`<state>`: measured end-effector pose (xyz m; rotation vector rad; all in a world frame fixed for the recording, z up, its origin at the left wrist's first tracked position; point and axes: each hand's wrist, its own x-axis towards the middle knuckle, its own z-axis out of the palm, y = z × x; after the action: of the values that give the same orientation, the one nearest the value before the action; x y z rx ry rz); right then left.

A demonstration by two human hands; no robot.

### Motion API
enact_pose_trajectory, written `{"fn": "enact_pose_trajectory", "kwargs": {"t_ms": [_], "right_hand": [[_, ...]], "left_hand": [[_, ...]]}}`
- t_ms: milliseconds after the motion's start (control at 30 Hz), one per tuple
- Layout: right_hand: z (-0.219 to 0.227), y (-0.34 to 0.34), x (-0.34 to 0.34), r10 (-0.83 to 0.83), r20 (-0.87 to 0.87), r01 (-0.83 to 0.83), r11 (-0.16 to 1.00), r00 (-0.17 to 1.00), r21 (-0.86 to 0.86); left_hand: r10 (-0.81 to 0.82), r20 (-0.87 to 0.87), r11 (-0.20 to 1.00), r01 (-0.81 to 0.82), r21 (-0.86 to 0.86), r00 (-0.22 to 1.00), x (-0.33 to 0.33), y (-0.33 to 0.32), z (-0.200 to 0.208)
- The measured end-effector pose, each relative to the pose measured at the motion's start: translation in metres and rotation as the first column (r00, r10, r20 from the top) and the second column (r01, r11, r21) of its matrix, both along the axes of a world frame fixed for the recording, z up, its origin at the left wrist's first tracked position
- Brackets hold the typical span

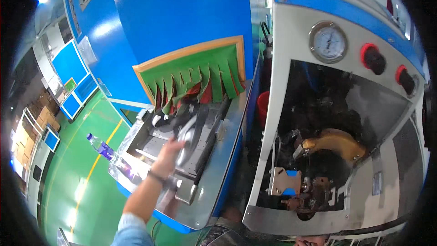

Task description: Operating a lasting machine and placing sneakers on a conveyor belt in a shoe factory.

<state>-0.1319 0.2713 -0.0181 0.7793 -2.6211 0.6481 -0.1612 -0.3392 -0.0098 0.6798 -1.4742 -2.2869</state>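
1. Our left hand (168, 155) gripped a blurred dark-and-white shoe (193, 134) over the metal bed (160, 134), nearer than the green strip curtain (215, 79).
2. We could not tell the state of our right hand (313, 240), cut off at the near right.

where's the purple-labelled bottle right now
In the head view, the purple-labelled bottle is left of centre, at the left edge of the metal table, to the left of the person's left hand.

Glossy cabinet (182, 13), shiny metal table (226, 148), matt curtain strips (214, 79); blurred held piece (187, 133) perhaps smooth plastic
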Motion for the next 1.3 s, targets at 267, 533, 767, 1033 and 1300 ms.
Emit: {"fn": "enact_pose_trajectory", "kwargs": {"t_ms": [267, 533, 767, 1033, 1300], "right_hand": [[0.016, -0.062, 0.093, 0.606, 0.233, -0.139, 0.502, 0.760, -0.853], [0.056, -0.070, 0.122, 0.272, 0.070, -0.111, 0.597, 0.960, -0.794], [0.071, -0.038, 0.122, 0.104, -0.122, -0.146, 0.896, 0.987, -0.419], [0.094, -0.023, 0.122, 0.173, 0.197, -0.036, 0.832, 0.965, -0.553], [0.155, -0.010, 0.019, 0.645, 0.280, 0.346, 0.026, 0.711, -0.938]], "left_hand": [[-0.257, -0.078, 0.966, 0.258, 0.003, 0.963, 0.201, 0.233, 0.052], [-0.554, 0.075, 0.828, 0.539, 0.152, 0.829, 0.185, 0.364, 0.016], [-0.332, 0.231, 0.349, 0.346, -0.871, 0.915, 0.172, 0.393, 0.061], [-0.577, 0.341, 0.314, 0.587, -0.746, 0.742, 0.179, 0.385, 0.038], [-0.450, -0.245, 0.893, 0.438, -0.106, 0.859, 0.140, 0.374, 0.111]]}}
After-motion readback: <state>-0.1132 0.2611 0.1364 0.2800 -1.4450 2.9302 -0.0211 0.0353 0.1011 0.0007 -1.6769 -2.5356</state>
